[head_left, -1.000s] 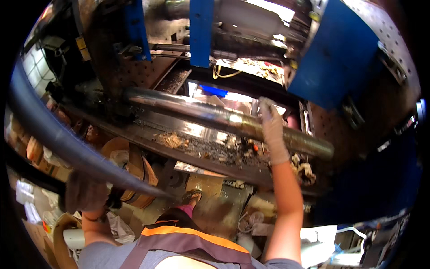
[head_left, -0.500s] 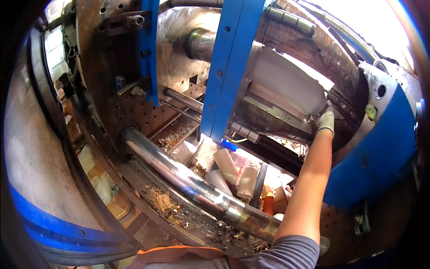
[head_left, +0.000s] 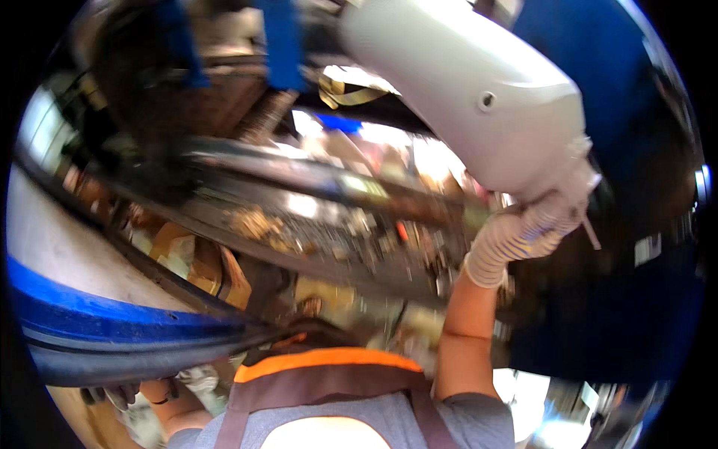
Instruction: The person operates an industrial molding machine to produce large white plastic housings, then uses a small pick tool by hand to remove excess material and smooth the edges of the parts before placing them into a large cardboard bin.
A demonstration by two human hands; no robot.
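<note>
My right hand (head_left: 535,228), in a ribbed pale glove, is closed on the end of a large white plastic cylinder (head_left: 479,86). The cylinder slants from the upper middle toward the hand, with a small round hole in its side. A jagged lip and a thin strip stick out by the gripped end; my fingertips are partly hidden behind it. At the lower left, my left hand (head_left: 114,394), in a dark grey glove, is beside the lower edge of a white and blue machine panel (head_left: 134,322). Its visible fingers are apart, with nothing seen in them; the panel covers part of the hand.
A thick metal bar (head_left: 299,176) crosses the machine, blurred by motion. Chips and scraps (head_left: 258,224) litter the ledge below it. Blue uprights (head_left: 280,45) stand at the upper left, and a dark blue machine wall (head_left: 606,322) at the right. A cardboard box (head_left: 217,262) lies beyond the panel.
The white cylinder has come out from between the machine's plates and nearer to me in my right hand. The view has swung downward, and my left hand now shows.
</note>
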